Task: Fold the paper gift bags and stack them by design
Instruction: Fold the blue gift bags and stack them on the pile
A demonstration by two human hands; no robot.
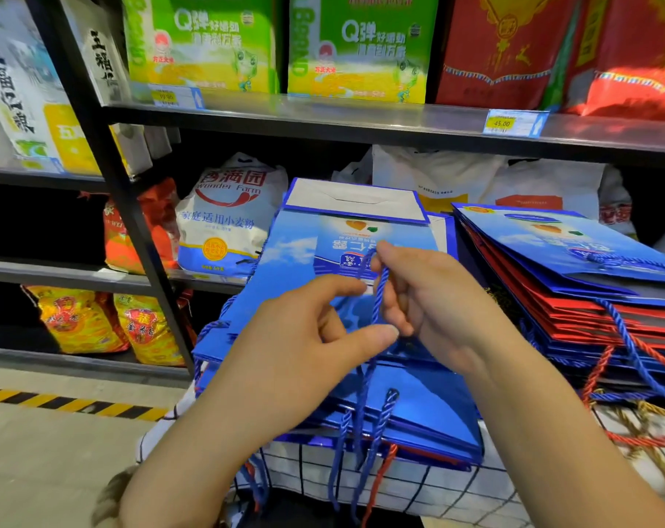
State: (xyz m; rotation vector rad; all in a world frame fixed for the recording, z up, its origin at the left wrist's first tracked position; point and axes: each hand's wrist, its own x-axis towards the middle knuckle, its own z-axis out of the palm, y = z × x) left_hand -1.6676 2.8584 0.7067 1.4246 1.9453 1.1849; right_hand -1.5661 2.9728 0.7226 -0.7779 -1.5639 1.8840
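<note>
A flattened blue gift bag with a sky print lies on top of a stack of blue bags in front of me, its white bottom flap folded up at the far end. My right hand pinches the bag's blue rope handle above the bag. My left hand hovers beside it, thumb and forefinger spread close to the rope. To the right sits a second stack, a blue bag on top of red and blue ones.
The stacks rest on a white cloth with a black grid. Dark metal shelves behind hold rice and flour sacks. A shelf upright stands at left, with floor and hazard tape below.
</note>
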